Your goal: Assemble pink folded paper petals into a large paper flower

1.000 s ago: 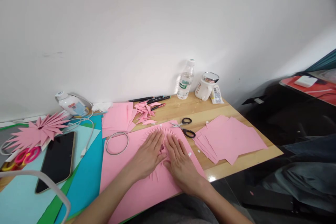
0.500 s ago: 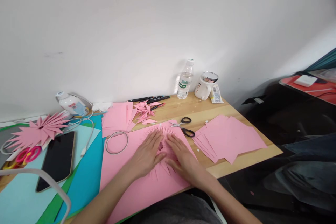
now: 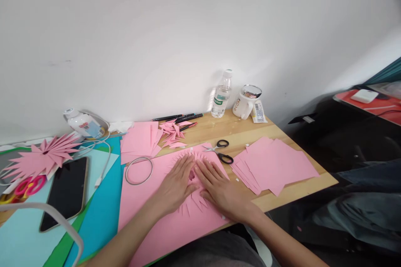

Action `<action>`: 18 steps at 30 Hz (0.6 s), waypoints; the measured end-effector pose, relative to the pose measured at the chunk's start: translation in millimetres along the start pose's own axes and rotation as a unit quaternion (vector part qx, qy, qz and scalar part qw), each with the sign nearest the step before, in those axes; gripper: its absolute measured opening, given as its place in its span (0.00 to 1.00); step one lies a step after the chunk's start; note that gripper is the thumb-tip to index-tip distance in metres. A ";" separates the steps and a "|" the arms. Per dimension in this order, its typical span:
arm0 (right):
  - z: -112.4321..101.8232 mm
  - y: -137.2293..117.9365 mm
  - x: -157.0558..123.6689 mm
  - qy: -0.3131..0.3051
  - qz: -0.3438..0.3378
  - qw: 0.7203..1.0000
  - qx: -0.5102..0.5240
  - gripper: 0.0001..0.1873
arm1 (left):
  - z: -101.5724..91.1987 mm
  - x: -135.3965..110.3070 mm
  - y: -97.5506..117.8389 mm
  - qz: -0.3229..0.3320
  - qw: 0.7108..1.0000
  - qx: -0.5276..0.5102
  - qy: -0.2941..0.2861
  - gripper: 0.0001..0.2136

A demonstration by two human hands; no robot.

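Both my hands lie flat, fingers stretched out, side by side on a spiky pink paper flower (image 3: 196, 156) that rests on a large pink sheet (image 3: 147, 208). My left hand (image 3: 175, 185) covers the flower's left half. My right hand (image 3: 221, 190) covers its right half, and pointed paper petals stick out from under both palms. Neither hand grips anything. Black-handled scissors (image 3: 223, 151) lie just beyond my right fingertips.
A stack of pink sheets (image 3: 275, 164) lies right, more pink paper (image 3: 139, 139) and cut scraps (image 3: 172, 133) behind. A ring (image 3: 138, 170), phone (image 3: 64, 192), finished pink flower (image 3: 44, 156), water bottle (image 3: 222, 96), mug (image 3: 246, 102) and pens (image 3: 180, 117) crowd the wooden desk (image 3: 294, 190).
My right hand has slid a little toward me and to the right, uncovering more petals. My left hand has barely shifted.
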State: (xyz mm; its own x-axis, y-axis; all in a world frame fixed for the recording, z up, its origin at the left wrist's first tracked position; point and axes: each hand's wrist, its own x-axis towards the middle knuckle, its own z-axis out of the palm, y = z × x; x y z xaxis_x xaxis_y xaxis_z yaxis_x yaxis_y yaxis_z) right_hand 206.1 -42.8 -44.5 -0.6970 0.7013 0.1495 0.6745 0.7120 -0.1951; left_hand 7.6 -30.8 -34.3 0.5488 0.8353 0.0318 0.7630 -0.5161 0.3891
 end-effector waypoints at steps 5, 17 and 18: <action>8.4 -5.0 0.7 0.025 0.019 0.999 -0.022 0.34 | 3.4 0.3 -1.2 0.002 1.000 0.005 0.012 0.30; 8.9 -4.6 1.2 0.015 0.012 0.999 -0.026 0.34 | 11.7 3.5 -0.7 -0.020 0.999 -0.015 0.045 0.27; 8.2 -4.9 1.1 0.013 0.014 1.000 -0.023 0.34 | 10.7 3.5 -0.6 -0.024 0.999 -0.020 0.039 0.27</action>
State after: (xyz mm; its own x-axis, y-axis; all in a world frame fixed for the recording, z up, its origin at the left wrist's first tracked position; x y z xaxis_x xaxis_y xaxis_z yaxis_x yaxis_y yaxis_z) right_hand 200.0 -45.7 -51.3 -0.6721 0.7205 0.1705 0.7038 0.6933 -0.1551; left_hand 12.7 -29.6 -44.2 0.4824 0.8719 0.0838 0.7724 -0.4686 0.4287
